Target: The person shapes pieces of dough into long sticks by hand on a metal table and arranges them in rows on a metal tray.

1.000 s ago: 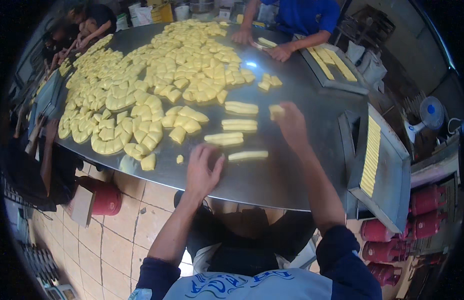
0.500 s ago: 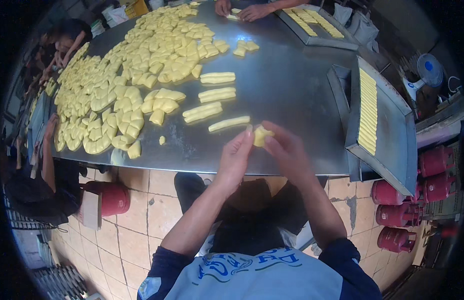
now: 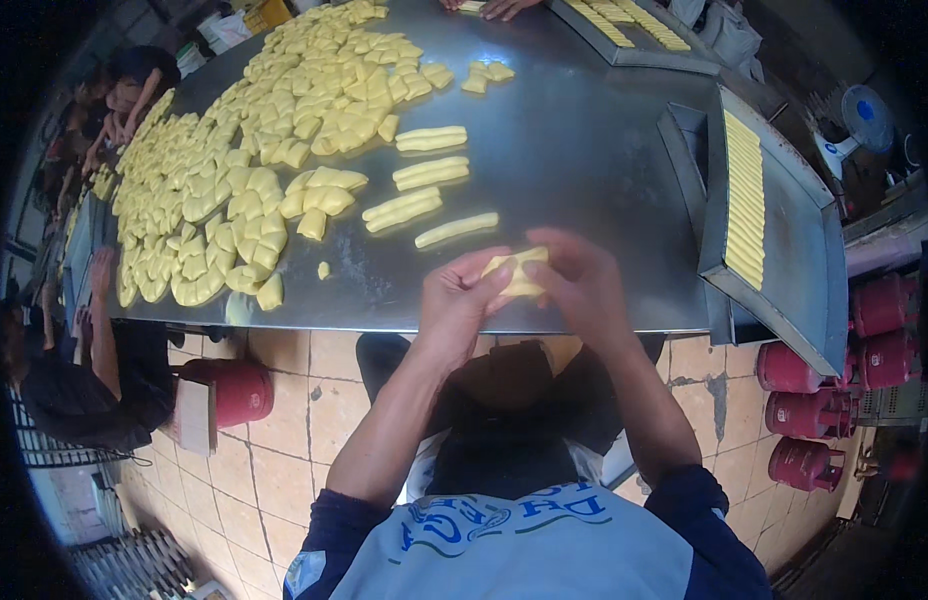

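Between my two hands, just above the near edge of the metal table, is a small flattened piece of yellow dough (image 3: pixel 525 271). My left hand (image 3: pixel 462 297) pinches its left end, thumb on top. My right hand (image 3: pixel 582 280) grips the right end the same way; its fingers are slightly blurred. Just beyond my hands lies a single dough stick (image 3: pixel 457 230). Past it are several paired dough sticks (image 3: pixel 431 174) in a loose column. A big heap of cut dough pieces (image 3: pixel 314 95) covers the left part of the table.
At the right, a metal tray (image 3: pixel 799 225) holds a row of dough sticks (image 3: pixel 744 200). Another filled tray (image 3: pixel 634 35) stands at the far right. Co-workers' hands (image 3: pixel 499 8) show at the far edge, and a person (image 3: pixel 104 350) sits at left. Red gas cylinders (image 3: pixel 799 415) stand on the floor.
The dough piece between my hands is now stretched wider and flatter. My hands have turned slightly, with both thumbs on top of it. The whole view has shifted a little.
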`<move>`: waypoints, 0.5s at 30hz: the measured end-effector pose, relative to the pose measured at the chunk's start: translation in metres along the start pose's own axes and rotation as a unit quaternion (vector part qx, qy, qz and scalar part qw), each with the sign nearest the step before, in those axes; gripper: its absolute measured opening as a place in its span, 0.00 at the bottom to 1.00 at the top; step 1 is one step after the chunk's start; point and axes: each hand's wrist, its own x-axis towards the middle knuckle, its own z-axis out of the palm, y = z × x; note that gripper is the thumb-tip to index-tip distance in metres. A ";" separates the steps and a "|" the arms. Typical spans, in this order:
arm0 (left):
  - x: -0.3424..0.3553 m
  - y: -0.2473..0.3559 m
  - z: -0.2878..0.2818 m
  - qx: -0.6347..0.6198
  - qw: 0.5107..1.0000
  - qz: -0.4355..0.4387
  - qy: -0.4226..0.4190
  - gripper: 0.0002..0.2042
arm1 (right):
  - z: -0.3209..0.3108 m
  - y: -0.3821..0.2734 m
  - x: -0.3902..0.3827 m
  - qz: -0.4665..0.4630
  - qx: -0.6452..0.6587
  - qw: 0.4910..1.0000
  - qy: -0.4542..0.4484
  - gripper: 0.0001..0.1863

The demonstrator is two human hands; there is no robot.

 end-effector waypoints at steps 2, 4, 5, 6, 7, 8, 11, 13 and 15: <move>0.000 0.002 0.000 -0.074 0.997 -0.038 0.007 0.19 | -0.002 0.000 0.001 0.016 0.045 0.999 0.002 0.16; -0.001 0.003 0.001 -0.201 0.978 -0.044 -0.026 0.21 | -0.005 -0.002 0.003 -0.077 0.049 0.995 -0.030 0.16; -0.001 0.003 0.001 -0.197 0.979 -0.048 -0.031 0.21 | -0.007 -0.003 0.004 -0.099 0.049 0.994 -0.020 0.16; -0.001 0.003 0.002 -0.108 0.994 -0.002 -0.022 0.21 | -0.009 -0.005 0.006 -0.066 0.010 0.997 -0.038 0.14; -0.002 0.003 0.003 -0.026 0.999 0.024 -0.019 0.22 | -0.012 -0.008 0.007 0.006 -0.048 0.998 -0.046 0.12; -0.003 0.003 0.003 -0.019 0.999 0.042 -0.012 0.22 | -0.014 -0.011 0.008 -0.029 -0.030 0.997 -0.058 0.12; -0.008 0.010 0.001 0.120 0.991 0.065 -0.002 0.18 | -0.021 -0.024 0.012 -0.001 -0.052 0.992 -0.113 0.09; -0.010 0.018 0.000 0.188 0.975 0.121 0.005 0.13 | -0.026 -0.036 0.014 0.017 -0.016 0.983 -0.183 0.09; -0.012 0.026 -0.003 0.181 0.979 0.093 -0.004 0.12 | -0.027 -0.048 0.021 0.065 -0.018 0.977 -0.205 0.09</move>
